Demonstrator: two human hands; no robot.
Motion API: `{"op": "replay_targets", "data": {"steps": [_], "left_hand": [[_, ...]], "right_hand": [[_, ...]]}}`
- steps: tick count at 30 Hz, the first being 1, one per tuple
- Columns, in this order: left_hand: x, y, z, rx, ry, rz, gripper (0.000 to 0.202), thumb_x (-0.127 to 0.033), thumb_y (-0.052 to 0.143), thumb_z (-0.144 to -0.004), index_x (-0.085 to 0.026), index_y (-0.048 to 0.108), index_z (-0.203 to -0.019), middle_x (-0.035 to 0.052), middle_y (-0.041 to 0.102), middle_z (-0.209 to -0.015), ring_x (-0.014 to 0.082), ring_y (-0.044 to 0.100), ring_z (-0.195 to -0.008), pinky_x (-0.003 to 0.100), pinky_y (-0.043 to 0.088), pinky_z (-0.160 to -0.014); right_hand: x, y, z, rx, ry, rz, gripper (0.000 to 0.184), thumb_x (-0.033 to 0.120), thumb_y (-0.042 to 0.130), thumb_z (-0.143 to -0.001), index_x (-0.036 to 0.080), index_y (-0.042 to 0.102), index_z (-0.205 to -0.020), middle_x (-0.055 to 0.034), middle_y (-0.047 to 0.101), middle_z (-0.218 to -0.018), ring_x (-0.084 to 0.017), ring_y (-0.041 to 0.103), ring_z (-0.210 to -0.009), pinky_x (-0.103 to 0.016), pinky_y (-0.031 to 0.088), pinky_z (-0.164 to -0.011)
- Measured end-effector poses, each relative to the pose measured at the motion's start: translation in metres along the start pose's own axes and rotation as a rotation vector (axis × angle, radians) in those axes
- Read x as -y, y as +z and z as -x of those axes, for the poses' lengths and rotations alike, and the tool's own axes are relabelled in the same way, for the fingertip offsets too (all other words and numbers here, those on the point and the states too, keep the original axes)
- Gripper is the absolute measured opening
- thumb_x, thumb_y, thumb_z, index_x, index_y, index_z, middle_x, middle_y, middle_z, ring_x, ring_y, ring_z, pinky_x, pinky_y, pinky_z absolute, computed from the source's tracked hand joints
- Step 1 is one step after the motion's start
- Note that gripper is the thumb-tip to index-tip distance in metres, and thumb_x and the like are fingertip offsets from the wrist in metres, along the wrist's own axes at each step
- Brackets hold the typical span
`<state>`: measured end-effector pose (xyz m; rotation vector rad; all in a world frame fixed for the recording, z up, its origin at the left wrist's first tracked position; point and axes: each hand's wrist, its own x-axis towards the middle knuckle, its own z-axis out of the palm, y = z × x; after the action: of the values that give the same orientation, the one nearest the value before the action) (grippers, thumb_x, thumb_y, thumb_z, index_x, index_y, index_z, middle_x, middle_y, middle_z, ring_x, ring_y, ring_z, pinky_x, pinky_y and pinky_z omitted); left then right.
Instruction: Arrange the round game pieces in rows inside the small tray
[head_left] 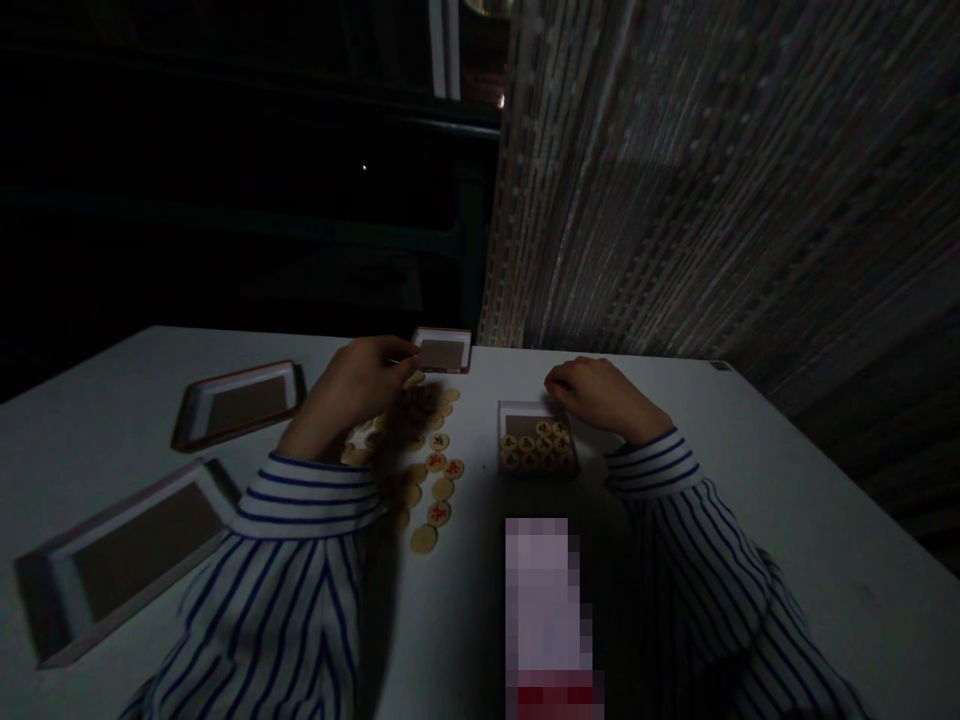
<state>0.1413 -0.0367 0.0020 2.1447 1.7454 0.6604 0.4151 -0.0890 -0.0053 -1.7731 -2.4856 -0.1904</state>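
Round wooden Chinese chess pieces [439,489] lie loosely spread over the table, some with red or black characters, others blank side up. My left hand [360,385] is over the far end of this spread, its thumb and fingers drawn together close to a piece [415,379]. Whether it grips one is hard to see. To the right stands a small open box [517,408] with rows of black-character pieces [544,444] in its near part. My right hand [609,398] is at the box's far right corner, fingers curled closed; anything inside them is hidden.
Three shallow trays or lids stand on the white table [750,500]: one [442,352] at the far edge, one [240,402] at left, a larger one [124,560] nearer. A pixelated patch [547,600] covers the front middle. A string curtain [637,180] hangs behind, right.
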Motion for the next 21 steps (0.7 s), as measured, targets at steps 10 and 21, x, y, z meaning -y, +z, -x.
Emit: {"op": "replay_targets", "data": {"steps": [10,21], "left_hand": [[0.028,-0.002,-0.001,-0.006,-0.030,-0.212,0.040,-0.034,0.041,-0.080,-0.017,0.059,-0.112,0.0106,0.064,-0.110,0.0255,0.059,-0.100,0.033,0.044,-0.085],[0.045,0.009,-0.001,0.135,0.051,-0.237,0.032,-0.031,0.046,-0.077,-0.022,0.066,-0.101,0.0082,0.063,-0.110,0.0213,0.057,-0.103,0.028,0.043,-0.086]], "right_hand": [[0.023,0.009,-0.009,-0.086,0.000,-0.176,0.030,0.032,0.041,-0.087,0.018,0.063,-0.101,-0.0062,0.066,-0.097,-0.018,0.056,-0.090,-0.027,0.038,-0.079],[0.063,0.034,-0.057,-0.015,-0.104,-0.420,0.030,0.032,0.048,-0.081,0.017,0.058,-0.104,-0.0047,0.066,-0.094,-0.016,0.058,-0.083,-0.024,0.040,-0.072]]}}
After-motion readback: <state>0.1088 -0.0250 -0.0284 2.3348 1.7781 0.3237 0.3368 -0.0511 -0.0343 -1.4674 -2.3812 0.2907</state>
